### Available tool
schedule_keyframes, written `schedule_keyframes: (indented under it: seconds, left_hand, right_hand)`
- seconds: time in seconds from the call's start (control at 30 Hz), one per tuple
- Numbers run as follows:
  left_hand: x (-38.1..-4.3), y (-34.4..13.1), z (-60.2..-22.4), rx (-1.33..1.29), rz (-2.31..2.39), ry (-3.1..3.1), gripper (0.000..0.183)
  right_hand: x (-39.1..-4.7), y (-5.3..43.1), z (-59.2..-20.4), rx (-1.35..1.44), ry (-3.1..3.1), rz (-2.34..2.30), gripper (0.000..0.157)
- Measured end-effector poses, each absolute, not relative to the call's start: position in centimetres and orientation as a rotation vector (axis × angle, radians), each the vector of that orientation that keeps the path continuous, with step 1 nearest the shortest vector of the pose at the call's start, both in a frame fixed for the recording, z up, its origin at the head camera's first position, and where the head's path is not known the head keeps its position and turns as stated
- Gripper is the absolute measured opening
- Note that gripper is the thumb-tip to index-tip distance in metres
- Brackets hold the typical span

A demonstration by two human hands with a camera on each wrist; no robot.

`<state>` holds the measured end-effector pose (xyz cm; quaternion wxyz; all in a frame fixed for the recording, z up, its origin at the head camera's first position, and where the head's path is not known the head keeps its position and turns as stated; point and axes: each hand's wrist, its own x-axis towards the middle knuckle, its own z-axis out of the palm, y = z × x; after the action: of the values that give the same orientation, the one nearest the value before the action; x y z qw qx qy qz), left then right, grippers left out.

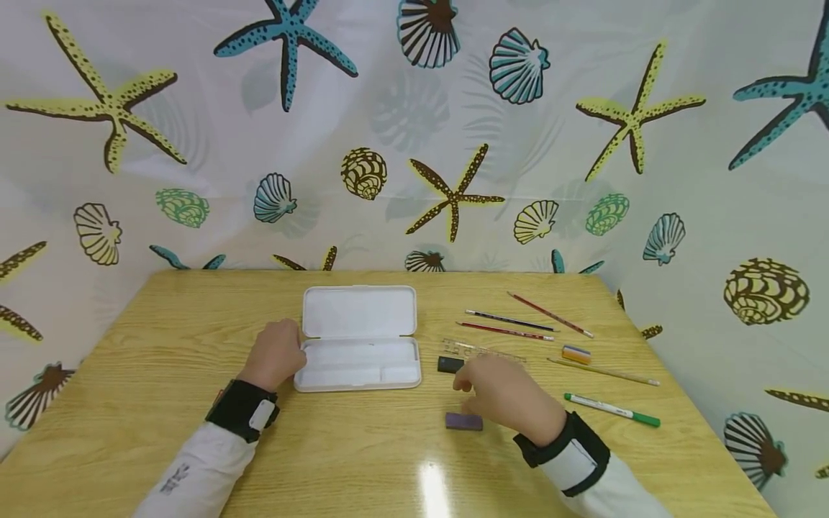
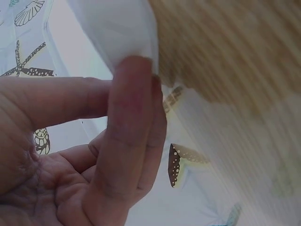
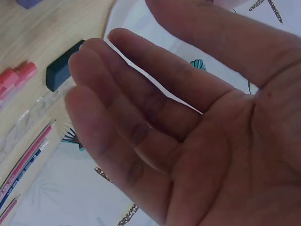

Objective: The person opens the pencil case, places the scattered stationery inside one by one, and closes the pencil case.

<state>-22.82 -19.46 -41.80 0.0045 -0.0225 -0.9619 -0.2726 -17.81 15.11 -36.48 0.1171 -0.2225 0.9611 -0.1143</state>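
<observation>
An open white pencil case (image 1: 360,363) lies on the table with its lid (image 1: 359,311) folded back. My left hand (image 1: 275,352) pinches its left edge; in the left wrist view, thumb and forefinger meet at the white rim (image 2: 134,37). My right hand (image 1: 501,388) hovers over the table with loosely bent fingers (image 3: 136,99) and nothing in them. Close by lie a black eraser-like block (image 1: 450,365) and a purple block (image 1: 463,421). A pink object (image 3: 16,80) shows in the right wrist view; in the head view the hand hides it.
A clear ruler (image 1: 479,350) lies behind the right hand. Farther right are several pencils (image 1: 505,330), a small orange-and-blue block (image 1: 576,354) and a green-capped marker (image 1: 612,409). A patterned cloth (image 1: 388,129) hangs behind the table (image 1: 214,324).
</observation>
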Motion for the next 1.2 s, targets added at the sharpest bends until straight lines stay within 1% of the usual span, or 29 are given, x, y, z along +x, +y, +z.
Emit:
schedule_keyframes:
  seconds: [0.07,0.2,0.43,0.57,0.83,1.0,1.2]
  left_hand:
    - [-22.9,-19.4,-41.8,-0.072,-0.851,-3.011,0.024]
    - [-22.9,-19.4,-41.9,-0.071,-0.842,-3.012,0.021]
    - [-22.8,-19.5,-41.9,-0.064,-0.844,-3.022,0.014]
    - [-22.7,-19.5,-41.9,-0.065,-0.844,-3.019,0.013]
    - [-22.8,-19.4,-41.9,-0.049,-0.864,-3.021,0.020]
    - [-22.8,-19.3,-41.9,-0.017,-0.855,-3.058,0.020]
    - [-23.0,-19.3,-41.9,0.018,-0.841,-3.092,0.012]
  right_hand:
    - [-17.6,15.0,-36.6,-0.629,2.792,-0.343,0.026]
    - [-17.2,14.8,-37.0,-0.634,2.751,-0.343,0.024]
    - [-16.9,14.7,-38.1,-0.729,2.746,-0.328,0.019]
    - [-16.9,14.8,-38.7,-0.782,2.759,-0.340,0.020]
    - [-16.8,14.7,-39.1,-0.815,2.779,-0.342,0.019]
    - [-16.9,14.7,-39.1,-0.811,2.778,-0.347,0.019]
    - [-17.0,14.7,-39.2,-0.809,2.780,-0.352,0.023]
